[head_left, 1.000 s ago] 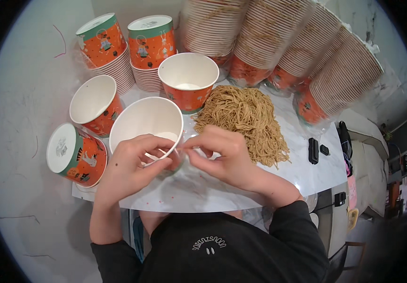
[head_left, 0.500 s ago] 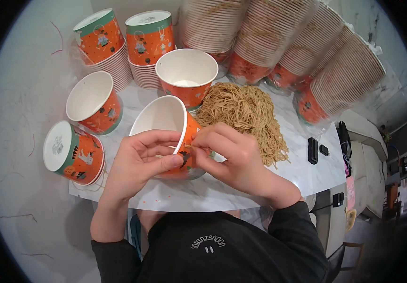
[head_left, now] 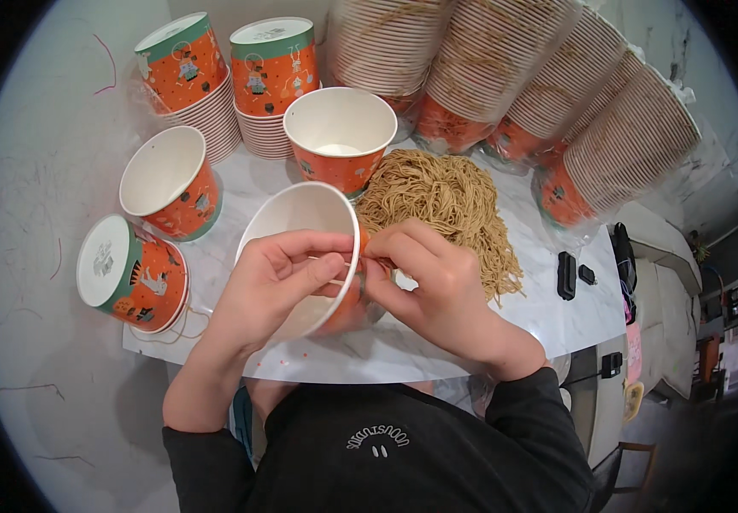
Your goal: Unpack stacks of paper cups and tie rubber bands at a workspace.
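Note:
A large orange paper bucket (head_left: 309, 198) with a white inside is tipped toward me on the table. My left hand (head_left: 275, 278) reaches into its mouth, thumb and curled fingers drawn together at the inner right wall; anything between them is too small to make out. Outside the same wall, my right hand (head_left: 424, 274) pinches a short end of tan twine at the fingertips, mostly covered by the fingers. Beyond the right hand lies a big heap of tan twine (head_left: 441, 209).
An open bucket (head_left: 339, 141) stands behind, another (head_left: 164, 188) at left. An overturned bucket (head_left: 148, 278) with a loose strand lies at the left edge. Stacked upside-down buckets (head_left: 273, 77) and tall bagged stacks (head_left: 488, 64) line the back. A small black case (head_left: 566, 275) sits at right.
The bucket has turned and tipped so that more of its mouth faces me. My left fingers have moved right along the inside wall. My right hand has shifted slightly right with it.

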Demonstrator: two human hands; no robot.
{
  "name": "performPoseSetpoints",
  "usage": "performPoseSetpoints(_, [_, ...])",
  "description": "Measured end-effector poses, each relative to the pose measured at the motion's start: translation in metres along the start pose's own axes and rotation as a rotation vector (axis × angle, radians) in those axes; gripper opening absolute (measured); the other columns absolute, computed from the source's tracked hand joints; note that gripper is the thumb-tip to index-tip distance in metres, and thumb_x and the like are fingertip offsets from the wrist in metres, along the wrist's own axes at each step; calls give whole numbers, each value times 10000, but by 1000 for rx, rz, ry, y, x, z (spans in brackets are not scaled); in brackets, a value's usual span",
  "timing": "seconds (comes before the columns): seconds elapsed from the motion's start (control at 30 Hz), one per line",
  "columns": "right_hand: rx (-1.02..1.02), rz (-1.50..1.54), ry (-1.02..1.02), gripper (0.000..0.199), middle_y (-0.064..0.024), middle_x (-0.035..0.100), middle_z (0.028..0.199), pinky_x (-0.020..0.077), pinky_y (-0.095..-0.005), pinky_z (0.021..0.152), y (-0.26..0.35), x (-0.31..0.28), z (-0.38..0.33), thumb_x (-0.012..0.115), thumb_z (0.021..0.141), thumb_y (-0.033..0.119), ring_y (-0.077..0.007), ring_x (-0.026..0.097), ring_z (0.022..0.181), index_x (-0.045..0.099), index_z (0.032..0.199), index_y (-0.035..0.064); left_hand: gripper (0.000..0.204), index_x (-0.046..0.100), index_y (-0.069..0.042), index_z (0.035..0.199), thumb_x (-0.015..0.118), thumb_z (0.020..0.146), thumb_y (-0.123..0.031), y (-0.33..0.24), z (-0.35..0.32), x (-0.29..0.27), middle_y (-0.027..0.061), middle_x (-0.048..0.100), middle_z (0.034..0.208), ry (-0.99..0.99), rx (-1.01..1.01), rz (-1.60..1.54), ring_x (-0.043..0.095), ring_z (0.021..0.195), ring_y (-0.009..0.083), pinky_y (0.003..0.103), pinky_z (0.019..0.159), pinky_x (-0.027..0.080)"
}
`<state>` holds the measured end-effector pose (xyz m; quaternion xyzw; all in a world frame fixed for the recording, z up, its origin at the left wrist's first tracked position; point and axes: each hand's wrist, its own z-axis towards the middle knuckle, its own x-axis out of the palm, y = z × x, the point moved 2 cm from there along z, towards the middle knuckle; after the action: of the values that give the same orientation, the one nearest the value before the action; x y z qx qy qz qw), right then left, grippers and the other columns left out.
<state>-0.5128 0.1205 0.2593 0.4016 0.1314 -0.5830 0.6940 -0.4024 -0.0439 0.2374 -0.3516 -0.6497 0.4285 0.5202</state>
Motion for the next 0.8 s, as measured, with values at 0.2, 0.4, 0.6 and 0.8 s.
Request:
performPoseSetpoints(0.2, [47,94,38,126,-96,617,852,538,-373,552,-2,-1,0,719,824,47,-291,659,654,644,925,41,240,673,83,1148,698,922,8,11,2,1,141,736,1042,-25,9,65,722,903,171,262,818,590])
performPoseSetpoints(0.4, [108,147,166,138,-90,676,887,548,-317,636,-8,-8,5,751,834,29,-227,687,726,690,957,21,110,710,26,1007,710,906,-17,10,2,7,87,737,888,-178,119,434,719,811,149,246,738,566])
performPoseSetpoints(0.6, [208,-29,304,101,-67,704,867,518,-298,591,-30,-23,7,694,891,72,-176,685,663,693,985,33,136,671,-45,905,747,794,-65,-9,-1,18,135,665,1140,-300,686,1098,682,981,286,339,814,536])
performPoseSetpoints(0.8, [493,467,61,96,-91,712,783,547,-282,666,-39,-12,11,629,937,59,-117,693,736,660,998,-8,115,592,-34,985,636,888,-75,-22,26,30,155,617,1249,-32,869,1406,513,1355,343,568,1173,282])
